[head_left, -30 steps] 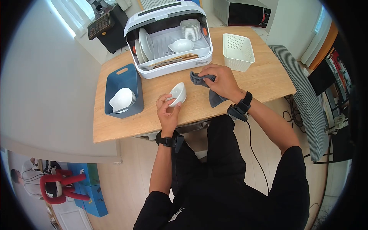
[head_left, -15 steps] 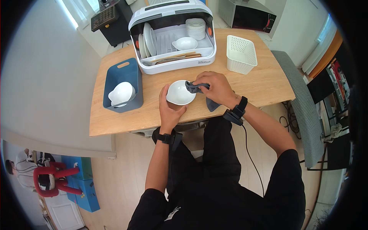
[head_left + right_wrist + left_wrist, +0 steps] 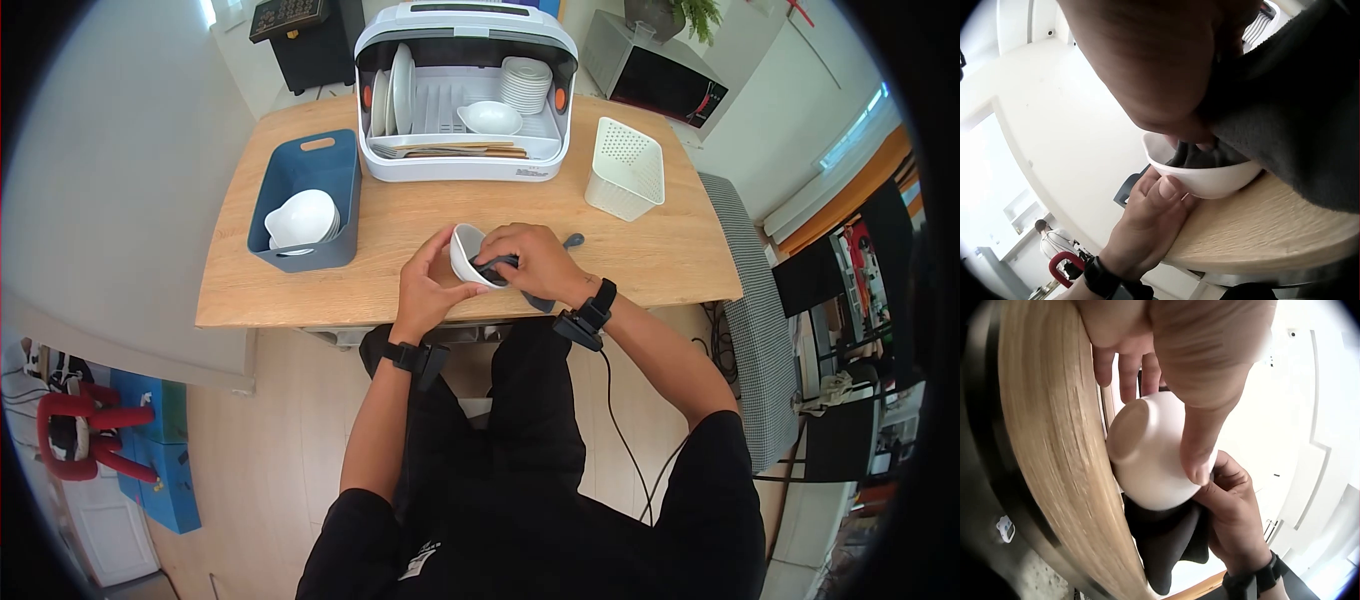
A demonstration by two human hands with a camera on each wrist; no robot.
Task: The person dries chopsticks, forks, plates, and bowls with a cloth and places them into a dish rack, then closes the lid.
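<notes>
Near the table's front edge, my left hand [image 3: 428, 290] grips a white bowl [image 3: 461, 256] by its side, with the thumb on the outer wall in the left wrist view. The bowl [image 3: 1154, 453] is tilted there, its foot facing the table side. My right hand [image 3: 535, 262] pinches a dark grey cloth [image 3: 541, 303] and presses part of it inside the bowl. In the right wrist view the cloth [image 3: 1297, 106] hangs out over the rim of the bowl [image 3: 1216, 181]. The bowl hides some right fingertips.
A blue bin [image 3: 349, 190] with stacked white bowls [image 3: 303, 218] stands left. Behind is a dish rack [image 3: 470, 170] holding plates, a bowl and utensils. A white basket [image 3: 627, 170] stands right; a dark round-ended thing [image 3: 573, 241] lies beyond my right hand.
The cloth in my right hand has gone from beside the bowl into it. The bowl, still in my left hand, has turned from facing up to tilting rightward. The head view has shifted.
</notes>
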